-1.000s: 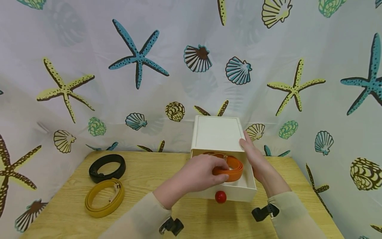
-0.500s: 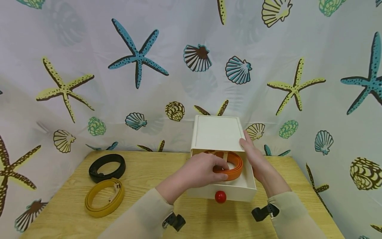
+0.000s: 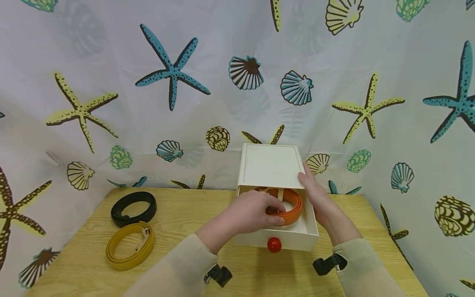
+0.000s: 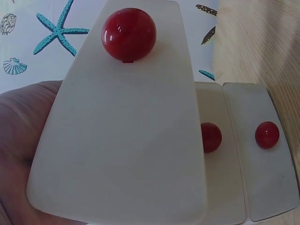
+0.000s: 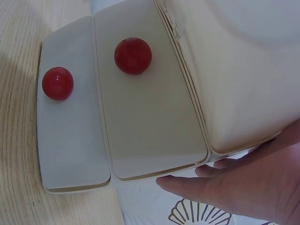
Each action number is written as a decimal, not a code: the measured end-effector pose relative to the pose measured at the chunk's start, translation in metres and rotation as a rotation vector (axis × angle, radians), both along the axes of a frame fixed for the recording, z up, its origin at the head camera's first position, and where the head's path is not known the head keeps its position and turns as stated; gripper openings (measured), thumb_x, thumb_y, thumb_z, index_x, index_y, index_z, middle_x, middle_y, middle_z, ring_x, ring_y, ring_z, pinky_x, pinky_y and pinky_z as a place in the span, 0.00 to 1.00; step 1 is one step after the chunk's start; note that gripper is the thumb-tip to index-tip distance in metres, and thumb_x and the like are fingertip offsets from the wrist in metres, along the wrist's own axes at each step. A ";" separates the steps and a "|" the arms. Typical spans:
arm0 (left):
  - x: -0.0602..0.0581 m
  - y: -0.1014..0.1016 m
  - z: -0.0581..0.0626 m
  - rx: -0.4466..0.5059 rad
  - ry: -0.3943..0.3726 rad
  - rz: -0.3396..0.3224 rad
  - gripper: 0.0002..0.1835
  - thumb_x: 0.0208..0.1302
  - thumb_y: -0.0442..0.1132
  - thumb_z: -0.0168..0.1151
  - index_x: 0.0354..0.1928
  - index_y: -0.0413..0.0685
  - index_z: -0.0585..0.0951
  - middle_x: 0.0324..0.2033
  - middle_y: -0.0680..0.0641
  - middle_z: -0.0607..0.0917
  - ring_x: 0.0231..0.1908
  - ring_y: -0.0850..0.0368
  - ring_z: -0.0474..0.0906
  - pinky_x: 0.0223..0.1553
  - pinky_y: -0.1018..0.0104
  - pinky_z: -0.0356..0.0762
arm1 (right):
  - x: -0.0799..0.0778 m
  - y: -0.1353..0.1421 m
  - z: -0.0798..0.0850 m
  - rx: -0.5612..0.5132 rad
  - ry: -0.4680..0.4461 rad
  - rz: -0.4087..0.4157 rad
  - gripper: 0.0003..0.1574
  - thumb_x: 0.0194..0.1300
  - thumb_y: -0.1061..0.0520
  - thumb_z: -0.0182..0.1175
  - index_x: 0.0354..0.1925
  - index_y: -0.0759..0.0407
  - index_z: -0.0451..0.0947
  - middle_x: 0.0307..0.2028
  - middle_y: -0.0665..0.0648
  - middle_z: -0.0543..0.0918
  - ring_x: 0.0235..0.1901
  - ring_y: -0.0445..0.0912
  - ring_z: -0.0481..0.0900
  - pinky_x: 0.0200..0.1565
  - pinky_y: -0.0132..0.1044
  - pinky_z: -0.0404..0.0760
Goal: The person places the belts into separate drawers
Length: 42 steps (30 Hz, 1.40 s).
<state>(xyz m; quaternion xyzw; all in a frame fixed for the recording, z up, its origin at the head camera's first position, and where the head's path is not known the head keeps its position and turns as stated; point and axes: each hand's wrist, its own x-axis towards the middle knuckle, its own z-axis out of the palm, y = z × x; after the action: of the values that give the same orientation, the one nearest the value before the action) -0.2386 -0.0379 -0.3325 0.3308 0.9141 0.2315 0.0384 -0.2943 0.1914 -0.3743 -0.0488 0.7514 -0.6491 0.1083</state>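
A small white drawer cabinet [image 3: 272,165] stands on the table with its top drawer [image 3: 297,242] pulled out. Inside lies a coiled orange belt [image 3: 298,208], partly under the cabinet top. My left hand [image 3: 250,212] reaches over the drawer's left side and pinches the coil's near edge between thumb and fingers. Its fingertips are hidden in the left wrist view, where the drawer front [image 4: 117,136] with its red knob [image 4: 129,35] covers them. My right hand [image 3: 319,198] rests along the cabinet's right side, fingers extended, thumb at the top edge.
Left on the wooden table [image 3: 178,214] lie a coiled black belt [image 3: 150,210] and a coiled yellow belt [image 3: 130,264]. Two lower drawers, a middle one [image 5: 145,112] and a bottom one [image 5: 70,140], are closed. A seashell-print curtain [image 3: 208,111] surrounds the table.
The orange belt has turned and settled slightly in the drawer, its pale strap loop now facing upright at the back. My left hand has shifted a little; the right stays put.
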 end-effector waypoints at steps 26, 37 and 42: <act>0.004 0.003 -0.001 -0.027 0.024 0.059 0.18 0.73 0.44 0.78 0.62 0.55 0.90 0.47 0.57 0.92 0.49 0.59 0.87 0.52 0.58 0.83 | 0.003 0.000 0.001 0.004 0.000 0.000 0.45 0.91 0.35 0.35 0.89 0.29 0.23 0.89 0.55 0.29 0.86 0.64 0.36 0.77 0.78 0.47; 0.012 -0.002 0.002 0.091 0.095 0.058 0.17 0.75 0.44 0.76 0.62 0.53 0.90 0.51 0.53 0.92 0.55 0.55 0.87 0.58 0.55 0.83 | 0.002 0.001 0.001 0.020 -0.005 0.011 0.45 0.90 0.34 0.35 0.88 0.27 0.22 0.89 0.54 0.29 0.86 0.64 0.36 0.76 0.79 0.47; 0.021 -0.005 0.006 0.169 0.073 0.076 0.16 0.78 0.43 0.73 0.63 0.51 0.89 0.56 0.54 0.91 0.60 0.54 0.85 0.63 0.52 0.82 | 0.002 0.001 0.001 0.009 -0.009 0.016 0.44 0.90 0.34 0.35 0.88 0.26 0.22 0.89 0.54 0.29 0.86 0.64 0.35 0.77 0.78 0.48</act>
<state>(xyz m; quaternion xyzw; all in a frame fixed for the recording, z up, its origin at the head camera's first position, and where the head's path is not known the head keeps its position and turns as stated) -0.2181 -0.0431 -0.3264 0.3063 0.9039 0.2967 -0.0316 -0.2926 0.1922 -0.3730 -0.0514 0.7534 -0.6450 0.1169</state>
